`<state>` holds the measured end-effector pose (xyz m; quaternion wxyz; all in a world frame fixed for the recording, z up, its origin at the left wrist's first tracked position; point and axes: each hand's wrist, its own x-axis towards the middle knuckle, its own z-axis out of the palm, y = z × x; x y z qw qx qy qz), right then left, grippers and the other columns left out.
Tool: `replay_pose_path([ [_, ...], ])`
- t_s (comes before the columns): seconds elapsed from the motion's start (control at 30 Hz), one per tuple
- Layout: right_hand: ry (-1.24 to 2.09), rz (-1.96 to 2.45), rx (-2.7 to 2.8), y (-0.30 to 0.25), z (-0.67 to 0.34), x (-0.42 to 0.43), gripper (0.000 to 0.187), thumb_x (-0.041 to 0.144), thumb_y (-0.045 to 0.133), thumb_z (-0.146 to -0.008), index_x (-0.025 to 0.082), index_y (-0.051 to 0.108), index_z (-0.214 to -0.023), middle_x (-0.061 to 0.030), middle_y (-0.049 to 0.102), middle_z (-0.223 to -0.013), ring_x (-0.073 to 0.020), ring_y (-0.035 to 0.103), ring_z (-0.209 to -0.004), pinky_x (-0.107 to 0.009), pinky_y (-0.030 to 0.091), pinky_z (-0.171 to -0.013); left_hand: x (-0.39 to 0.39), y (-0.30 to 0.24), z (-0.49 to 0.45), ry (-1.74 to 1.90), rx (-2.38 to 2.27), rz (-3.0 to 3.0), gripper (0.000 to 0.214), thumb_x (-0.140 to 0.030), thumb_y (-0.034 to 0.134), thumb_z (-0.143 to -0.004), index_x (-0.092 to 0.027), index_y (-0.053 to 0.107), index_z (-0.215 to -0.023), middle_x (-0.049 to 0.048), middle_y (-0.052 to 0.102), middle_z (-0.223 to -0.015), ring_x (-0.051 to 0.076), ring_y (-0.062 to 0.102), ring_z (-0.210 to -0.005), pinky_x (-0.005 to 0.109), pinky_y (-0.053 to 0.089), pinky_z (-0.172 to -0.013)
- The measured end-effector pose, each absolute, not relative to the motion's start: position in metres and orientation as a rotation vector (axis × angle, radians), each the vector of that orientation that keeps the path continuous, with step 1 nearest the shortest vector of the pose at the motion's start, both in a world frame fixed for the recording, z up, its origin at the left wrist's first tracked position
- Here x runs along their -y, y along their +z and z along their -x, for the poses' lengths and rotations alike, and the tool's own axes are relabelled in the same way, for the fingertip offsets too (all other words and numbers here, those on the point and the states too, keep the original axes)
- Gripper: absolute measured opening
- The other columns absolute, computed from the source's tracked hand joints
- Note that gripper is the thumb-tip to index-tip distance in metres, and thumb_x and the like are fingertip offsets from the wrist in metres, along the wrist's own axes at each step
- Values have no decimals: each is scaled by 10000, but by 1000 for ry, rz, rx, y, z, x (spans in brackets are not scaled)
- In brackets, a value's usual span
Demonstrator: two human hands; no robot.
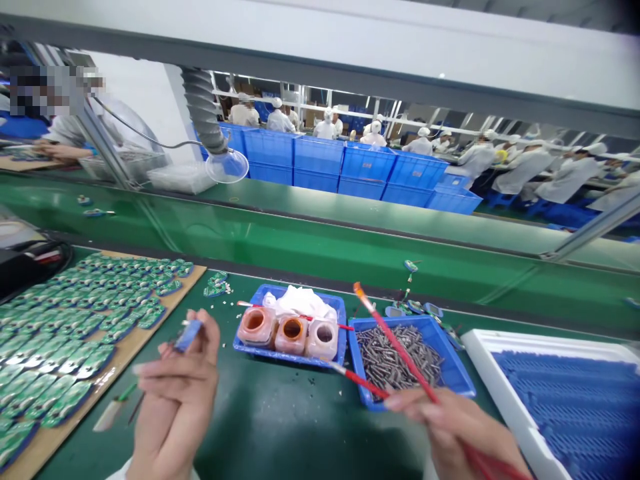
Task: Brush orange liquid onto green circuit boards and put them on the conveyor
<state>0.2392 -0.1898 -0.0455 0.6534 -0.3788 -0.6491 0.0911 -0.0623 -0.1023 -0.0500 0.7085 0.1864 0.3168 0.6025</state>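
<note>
My left hand [177,387] is raised over the bench, its fingers pinching a small blue piece [189,335]; its exact kind is unclear. In my right hand [463,430] are two red-handled paintbrushes. One paintbrush [400,347] points up with an orange-brown tip, and the other paintbrush [361,382] points left with a pale tip. Just beyond them, a blue bin [367,399] holds many small dark metal parts [397,357]. Left of it, a blue tray [265,355] carries three open jars, including an amber-stained middle jar [291,335], and white cloth [303,303].
Rows of green circuit boards [85,323] lie on a brown board [187,283] at left. A white-handled brush [111,412] lies by my left hand. At right stands a white foam box [515,407] with blue lining. An extraction hose [203,110] hangs above; co-workers sit beyond.
</note>
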Motion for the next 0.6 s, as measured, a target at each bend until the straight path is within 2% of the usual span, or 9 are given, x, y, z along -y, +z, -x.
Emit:
replay_pose_path([
  [0.1,221,857,1097,-51,-233,176,157,212,577,-991,282,700,-1060,5,692,-801,-178,729,-727,-301,664,-652,95,-38,51,1424,-563,-410,283,-213,666,-864,-404,748,-1058,-102,704,-1217,-15,488,-300,61,390,-231],
  [0.17,216,913,1013,-55,-227,168,169,170,555,-994,252,675,-1081,-2,691,-840,-177,734,-766,-278,666,-649,93,-28,38,1438,-550,-311,340,-114,590,-904,-384,745,-1038,-109,747,-1106,-20,511,-310,24,418,-282],
  [0.27,208,1007,1003,-58,-222,164,100,168,598,-962,199,681,-1011,-21,719,-831,-205,739,-716,-259,658,-569,94,-19,15,1385,-526,-70,387,-67,418,-986,-300,675,-1157,-63,768,-853,-33,553,-356,-49,418,-384],
  [0.33,189,1065,1018,-58,-222,165,59,167,631,-937,173,689,-949,-30,731,-793,-210,735,-663,-246,649,-543,97,-22,3,1308,-511,59,381,-126,308,-1038,-228,637,-1200,-7,756,-801,-19,589,-399,-27,457,-429],
  [0.37,162,1098,1022,-56,-224,166,49,162,643,-926,163,692,-923,-32,733,-776,-205,732,-645,-230,644,-547,99,-26,-1,1266,-533,67,357,-150,319,-1043,-210,648,-1169,13,751,-794,-3,611,-427,3,486,-444],
  [0.4,112,1138,1031,-55,-226,168,50,160,649,-919,155,695,-901,-31,732,-756,-193,727,-623,-207,636,-549,102,-30,-4,1227,-567,24,285,-168,401,-1028,-202,672,-1110,21,744,-775,18,634,-459,37,513,-460],
  [0.47,-12,1211,1050,-52,-230,170,65,166,653,-913,141,696,-870,-26,728,-729,-164,712,-574,-170,617,-538,107,-38,-7,1164,-620,-186,117,-194,655,-912,-208,714,-1012,7,720,-711,68,670,-518,102,555,-495],
  [0.53,-117,1176,970,-48,-236,171,91,205,681,-897,135,691,-840,-15,713,-716,-152,699,-555,-192,618,-534,111,-44,-8,1135,-619,-440,258,-256,817,-765,-225,739,-1008,7,726,-734,111,697,-573,158,584,-541],
  [0.6,-109,1058,800,-45,-241,173,150,276,731,-869,143,673,-833,-1,685,-716,-155,682,-561,-258,634,-555,112,-47,-9,1153,-576,-655,344,-334,845,-713,-249,750,-1032,34,761,-905,129,713,-606,191,597,-574],
])
